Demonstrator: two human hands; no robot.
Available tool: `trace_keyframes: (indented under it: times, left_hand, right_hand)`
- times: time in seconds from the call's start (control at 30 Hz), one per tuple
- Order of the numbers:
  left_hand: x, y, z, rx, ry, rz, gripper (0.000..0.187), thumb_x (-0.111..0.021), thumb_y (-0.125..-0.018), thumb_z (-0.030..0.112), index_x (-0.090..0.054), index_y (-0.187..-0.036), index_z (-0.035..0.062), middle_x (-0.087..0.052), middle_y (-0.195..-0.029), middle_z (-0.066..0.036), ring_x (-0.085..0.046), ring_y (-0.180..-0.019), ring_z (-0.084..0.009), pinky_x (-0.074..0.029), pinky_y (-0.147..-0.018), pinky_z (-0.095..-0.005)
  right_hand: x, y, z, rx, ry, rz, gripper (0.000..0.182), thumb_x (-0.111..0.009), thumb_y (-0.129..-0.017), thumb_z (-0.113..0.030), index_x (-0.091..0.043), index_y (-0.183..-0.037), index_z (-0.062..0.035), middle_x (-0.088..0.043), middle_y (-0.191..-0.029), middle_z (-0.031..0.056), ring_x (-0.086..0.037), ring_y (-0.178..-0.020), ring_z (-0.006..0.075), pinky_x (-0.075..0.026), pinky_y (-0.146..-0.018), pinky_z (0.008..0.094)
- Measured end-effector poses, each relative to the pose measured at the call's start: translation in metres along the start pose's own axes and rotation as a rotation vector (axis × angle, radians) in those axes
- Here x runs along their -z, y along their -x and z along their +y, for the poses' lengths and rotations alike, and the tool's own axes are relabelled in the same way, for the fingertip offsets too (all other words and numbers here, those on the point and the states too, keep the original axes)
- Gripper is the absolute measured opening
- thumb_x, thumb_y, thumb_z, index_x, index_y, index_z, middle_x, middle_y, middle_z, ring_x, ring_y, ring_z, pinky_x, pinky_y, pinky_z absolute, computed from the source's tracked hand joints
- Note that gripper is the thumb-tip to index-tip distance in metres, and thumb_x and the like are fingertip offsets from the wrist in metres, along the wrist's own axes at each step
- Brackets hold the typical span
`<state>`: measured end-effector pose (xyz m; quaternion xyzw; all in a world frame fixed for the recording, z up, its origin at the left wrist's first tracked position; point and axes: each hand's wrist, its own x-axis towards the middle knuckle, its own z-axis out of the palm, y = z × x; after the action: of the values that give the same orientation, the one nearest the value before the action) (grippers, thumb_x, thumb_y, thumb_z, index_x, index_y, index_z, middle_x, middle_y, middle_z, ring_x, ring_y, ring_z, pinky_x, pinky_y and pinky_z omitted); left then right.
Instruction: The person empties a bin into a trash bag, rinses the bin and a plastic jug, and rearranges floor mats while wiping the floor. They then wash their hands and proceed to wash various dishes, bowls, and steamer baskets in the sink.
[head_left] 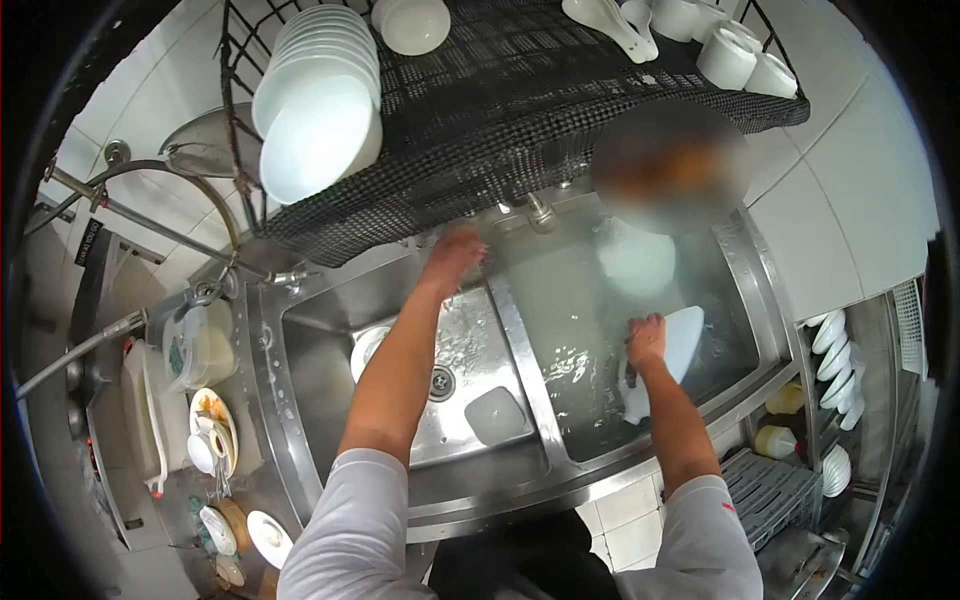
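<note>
My right hand point(646, 340) is closed on a white plate point(684, 338) that lies tilted, partly under the cloudy water of the right basin. A round white dish point(636, 257) shows beneath the water further back. Over the back of the left basin, beside the tap area, is my left hand point(458, 258); its fingers are blurred among splashing water. Below it, water spreads over the steel floor of the left basin point(455, 330). A squarish pale dish point(496, 415) rests near the divider, and another white dish point(367, 350) is partly hidden behind my left forearm.
A mesh-lined rack point(480, 110) overhangs the sink, with stacked white bowls point(325, 130), spoons point(612, 25) and cups point(730, 55). A tap point(540, 212) stands at the back. Used dishes point(212, 440) sit left; shelves with a grey crate point(770, 495) stand right.
</note>
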<state>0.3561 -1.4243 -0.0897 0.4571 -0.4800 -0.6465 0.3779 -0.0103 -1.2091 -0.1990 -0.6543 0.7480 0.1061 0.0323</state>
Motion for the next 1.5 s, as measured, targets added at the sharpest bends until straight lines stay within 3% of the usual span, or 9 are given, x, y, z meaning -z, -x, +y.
trace_keyframes:
  times: [0.17, 0.27, 0.43, 0.6, 0.77, 0.87, 1.23, 1.4, 1.5]
  left_hand:
    - [-0.022, -0.119, -0.077, -0.43, -0.354, 0.038, 0.022, -0.049, -0.091, 0.011, -0.055, -0.108, -0.0013, -0.059, -0.107, -0.01, -0.058, -0.099, -0.0202, -0.049, -0.089, -0.0309]
    - [-0.076, -0.092, -0.007, -0.18, 0.746, 0.128, 0.026, -0.044, -0.095, 0.016, -0.053, -0.112, -0.0008, -0.058, -0.113, -0.011, -0.057, -0.103, -0.022, -0.047, -0.092, -0.0334]
    - [-0.088, -0.05, 0.061, -0.188, 1.056, 0.109, 0.032, -0.037, -0.1, 0.023, -0.05, -0.118, 0.0009, -0.058, -0.117, -0.012, -0.058, -0.103, -0.0243, -0.048, -0.092, -0.0336]
    - [-0.087, 0.049, 0.035, 0.155, 0.294, 0.076, 0.027, -0.047, -0.095, 0.017, -0.052, -0.12, 0.0086, -0.063, -0.111, -0.01, -0.061, -0.097, -0.0193, -0.048, -0.08, -0.0308]
    - [-0.076, 0.133, 0.012, 0.225, 0.062, -0.081, 0.022, -0.051, -0.091, 0.007, -0.056, -0.112, 0.0068, -0.065, -0.101, -0.007, -0.06, -0.086, -0.0145, -0.048, -0.075, -0.0276]
    - [-0.079, 0.162, 0.022, 0.173, -0.055, -0.087, 0.017, -0.051, -0.091, 0.007, -0.058, -0.107, 0.0059, -0.065, -0.098, -0.006, -0.06, -0.085, -0.0137, -0.048, -0.077, -0.0273]
    - [-0.056, 0.209, 0.066, -0.164, -0.496, 0.038, 0.053, -0.053, -0.089, 0.051, -0.063, -0.102, 0.0008, -0.065, -0.1, -0.018, -0.062, -0.096, -0.031, -0.048, -0.084, -0.0387]
    - [0.006, 0.275, 0.097, -0.15, -0.563, 0.109, 0.076, -0.052, -0.082, 0.067, -0.06, -0.105, -0.0045, -0.062, -0.105, -0.021, -0.062, -0.095, -0.0328, -0.048, -0.084, -0.0387]
    - [0.067, 0.349, 0.129, -0.012, -0.318, 0.252, 0.059, -0.068, -0.079, 0.047, -0.057, -0.109, -0.0029, -0.061, -0.105, -0.022, -0.06, -0.097, -0.03, -0.047, -0.084, -0.0376]
  right_hand:
    - [0.016, 0.016, -0.022, 0.019, -0.251, 0.292, 0.029, -0.068, -0.075, -0.023, -0.06, -0.097, -0.0055, -0.064, -0.097, 0.0134, -0.052, -0.106, 0.0313, -0.029, -0.104, 0.0475]
    - [0.014, 0.031, -0.026, -0.031, -0.419, 0.362, 0.03, -0.069, -0.074, -0.024, -0.06, -0.095, -0.0052, -0.063, -0.094, 0.014, -0.053, -0.099, 0.0324, -0.03, -0.103, 0.047]
    - [0.006, 0.016, -0.04, -0.237, -0.366, 0.087, 0.026, -0.068, -0.076, -0.023, -0.062, -0.095, -0.0066, -0.065, -0.087, 0.0152, -0.06, -0.091, 0.0347, -0.04, -0.094, 0.046]
    - [0.006, 0.018, -0.01, -0.468, -0.557, -0.124, 0.032, -0.063, -0.08, -0.025, -0.065, -0.101, 0.0003, -0.066, -0.1, 0.0211, -0.063, -0.097, 0.0355, -0.047, -0.086, 0.0424]
    - [-0.014, 0.037, 0.033, -0.62, -1.522, -0.054, 0.047, -0.055, -0.092, -0.037, -0.06, -0.116, 0.0034, -0.064, -0.111, 0.017, -0.059, -0.106, 0.0286, -0.043, -0.096, 0.0374]
    - [-0.061, 0.016, 0.062, -0.335, -2.071, -0.004, 0.038, -0.053, -0.095, -0.025, -0.055, -0.12, 0.004, -0.063, -0.111, 0.0111, -0.059, -0.099, 0.0201, -0.047, -0.089, 0.0347]
    - [0.205, 0.022, -0.101, -0.048, -1.825, -0.244, 0.043, -0.051, -0.097, -0.034, -0.059, -0.115, 0.0043, -0.065, -0.104, 0.0136, -0.06, -0.092, 0.0216, -0.048, -0.086, 0.0348]
    - [0.264, 0.066, -0.226, 0.401, -1.106, 0.207, 0.031, -0.056, -0.093, -0.025, -0.06, -0.092, 0.0052, -0.064, -0.088, 0.0178, -0.057, -0.077, 0.0208, -0.046, -0.07, 0.0358]
    - [0.282, 0.1, -0.318, 0.742, -0.849, 0.403, 0.023, -0.062, -0.087, -0.02, -0.059, -0.09, 0.0032, -0.06, -0.088, 0.0212, -0.057, -0.09, 0.0306, -0.042, -0.078, 0.0419]
